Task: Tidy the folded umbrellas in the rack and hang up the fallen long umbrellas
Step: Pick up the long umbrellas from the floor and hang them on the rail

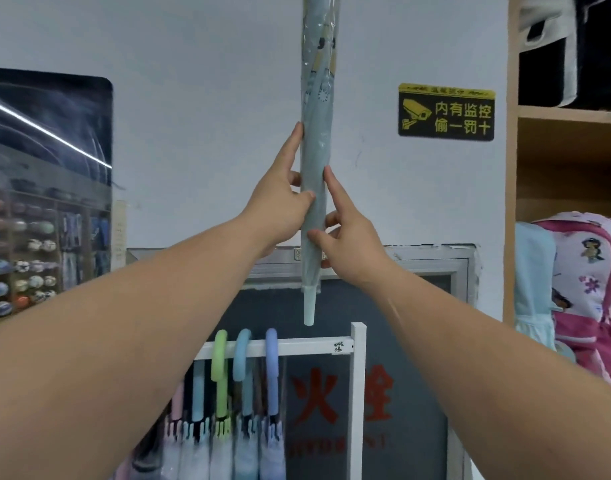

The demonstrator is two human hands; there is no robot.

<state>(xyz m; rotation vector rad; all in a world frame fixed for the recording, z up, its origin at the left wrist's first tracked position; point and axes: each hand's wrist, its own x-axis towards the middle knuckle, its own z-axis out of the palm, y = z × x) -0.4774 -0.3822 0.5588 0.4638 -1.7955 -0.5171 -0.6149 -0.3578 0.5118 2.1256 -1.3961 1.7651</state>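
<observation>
A long pale grey-blue umbrella (316, 143) in a clear plastic sleeve hangs upright in front of the white wall, tip pointing down; its top runs out of the frame. My left hand (280, 202) holds its left side with thumb and fingers around it. On the right side, a little lower, my right hand (349, 244) pinches it. Below, a white rack bar (307, 346) carries long umbrellas hung by curved handles: green (220, 355), light blue (242, 355), lavender (272, 358). More handles hang behind my left forearm.
The white rack post (357, 393) stands right of the bar. A yellow-and-black camera warning sign (446, 111) is on the wall. A wooden shelf (567, 112) with backpacks (588, 285) is at the right. Shelves of balls (23, 258) are at the left.
</observation>
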